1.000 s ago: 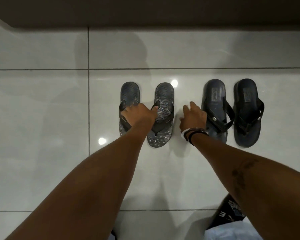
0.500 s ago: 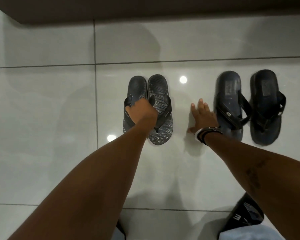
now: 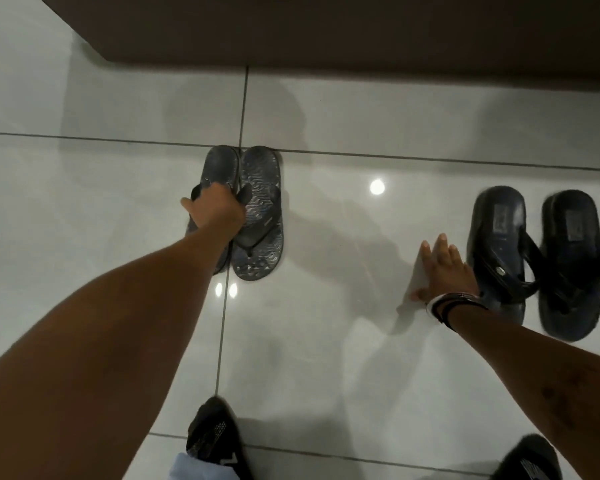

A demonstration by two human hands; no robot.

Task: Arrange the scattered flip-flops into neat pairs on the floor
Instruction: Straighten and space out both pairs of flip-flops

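Two grey flip-flops with a wavy pattern lie side by side and touching on the white tiled floor: the left one (image 3: 219, 168) and the right one (image 3: 262, 216). My left hand (image 3: 217, 211) grips the straps of the left one where the two meet; my arm hides its lower part. A dark navy pair stands to the right, a left sandal (image 3: 499, 230) and a right sandal (image 3: 568, 258), close together. My right hand (image 3: 444, 268) lies flat on the floor with spread fingers, just left of the navy pair. Bracelets circle that wrist.
A dark brown wall base or furniture front (image 3: 361, 29) runs along the top of the view. My own feet in black footwear (image 3: 215, 441) (image 3: 530, 459) stand at the bottom edge. Glossy tiles with grout lines stretch between the two pairs.
The grey flip-flops have gone from slightly apart to pressed together and shifted further from the navy pair. My right hand has flattened onto the floor. The view has tilted.
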